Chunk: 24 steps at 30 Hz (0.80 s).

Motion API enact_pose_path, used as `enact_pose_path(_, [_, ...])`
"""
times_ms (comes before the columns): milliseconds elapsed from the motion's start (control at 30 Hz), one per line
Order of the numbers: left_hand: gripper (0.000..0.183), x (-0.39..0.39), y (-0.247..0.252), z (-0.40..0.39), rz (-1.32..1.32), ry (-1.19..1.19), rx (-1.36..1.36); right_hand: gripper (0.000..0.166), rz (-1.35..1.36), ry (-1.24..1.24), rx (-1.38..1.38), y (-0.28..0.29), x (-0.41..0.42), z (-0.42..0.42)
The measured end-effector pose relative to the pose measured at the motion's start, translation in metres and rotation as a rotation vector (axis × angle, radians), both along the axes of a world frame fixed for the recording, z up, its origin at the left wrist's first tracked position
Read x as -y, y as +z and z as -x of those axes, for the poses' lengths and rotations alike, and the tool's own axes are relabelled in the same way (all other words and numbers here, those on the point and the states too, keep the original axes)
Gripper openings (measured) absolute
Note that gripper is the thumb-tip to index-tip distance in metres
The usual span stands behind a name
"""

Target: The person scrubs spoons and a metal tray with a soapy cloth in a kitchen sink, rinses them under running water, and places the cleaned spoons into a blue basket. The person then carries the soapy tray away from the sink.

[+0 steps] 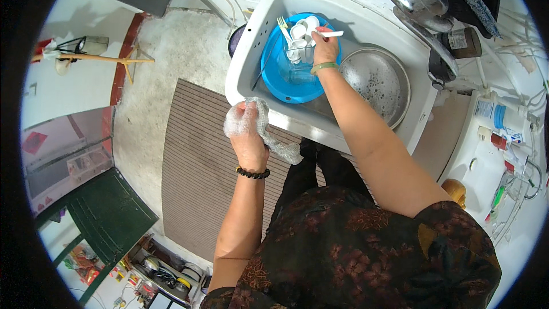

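My left hand point(248, 133), covered in suds, grips a grey knitted dishcloth point(281, 148) just outside the sink's near left edge. My right hand point(325, 47) is over a blue plastic basin point(274, 79) and holds a white utensil by its handle point(334, 34); its far end is hard to tell from the others. Beneath that hand, white plastic spoons point(299, 31) and a fork point(282, 22) stand in a clear container point(308, 55) inside the basin. Another clear container point(300, 76) seems to lie nearer the basin's front.
The white sink point(233, 73) also holds a round metal pan point(405, 94) with suds, right of the basin. Metal cookware point(422, 47) and a brown jar point(465, 43) are beyond its right side. A second white basin point(480, 171) with bottles stands far right. A ribbed mat point(201, 171) covers the floor.
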<state>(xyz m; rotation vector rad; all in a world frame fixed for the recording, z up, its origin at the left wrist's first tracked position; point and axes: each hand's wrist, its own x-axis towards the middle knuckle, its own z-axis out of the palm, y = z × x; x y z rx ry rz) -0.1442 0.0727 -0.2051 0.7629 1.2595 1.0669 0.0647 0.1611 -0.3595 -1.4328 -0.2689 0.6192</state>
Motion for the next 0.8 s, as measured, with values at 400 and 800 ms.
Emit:
enact_pose_path(400, [0.011, 0.001, -0.006, -0.013, 0.016, -0.012, 0.036, 0.032, 0.139, 0.226, -0.144, 0.021, 0.023, -0.015])
enact_pose_path(800, [0.013, 0.002, -0.006, -0.016, 0.002, -0.057, -0.006, 0.048, 0.318, 0.49, 0.512, 0.005, 0.041, -0.022])
